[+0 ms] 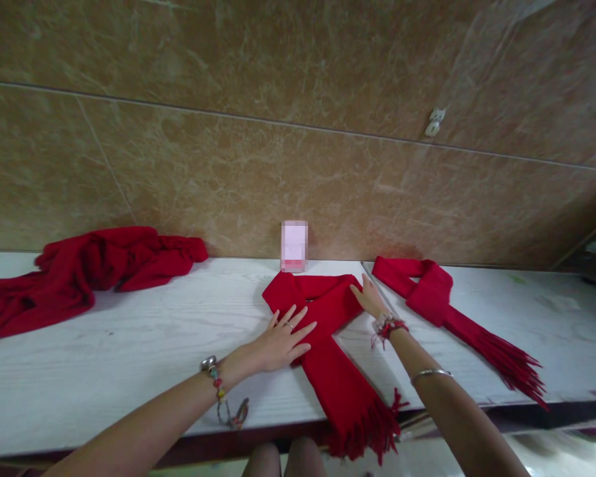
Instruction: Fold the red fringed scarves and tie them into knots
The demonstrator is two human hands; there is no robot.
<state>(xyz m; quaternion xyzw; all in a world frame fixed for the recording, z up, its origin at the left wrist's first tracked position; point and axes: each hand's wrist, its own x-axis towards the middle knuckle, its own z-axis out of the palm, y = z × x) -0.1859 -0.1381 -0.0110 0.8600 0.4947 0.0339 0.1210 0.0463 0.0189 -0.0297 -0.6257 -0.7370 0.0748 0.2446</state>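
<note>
A red fringed scarf point(328, 358) lies in front of me, crossed over itself into a loop at the top, its fringed end hanging over the front edge. My left hand point(285, 341) rests flat on the left side of the crossing, fingers spread. At the loop's right corner is my right hand point(371, 298), its thumb touching the cloth and its fingers stretched along the outer edge, partly turned from view. Another red scarf point(430, 295), folded into a knot-like loop with a fringed tail, lies to the right. A rumpled heap of red cloth point(94, 271) sits at the left.
A small pale box or card point(295, 245), blurred out, stands against the tiled wall point(203, 165) behind the scarf. All the cloth lies on a white wood-grain counter point(179, 358) with a seam right of centre. A small white hook point(434, 122) is on the wall.
</note>
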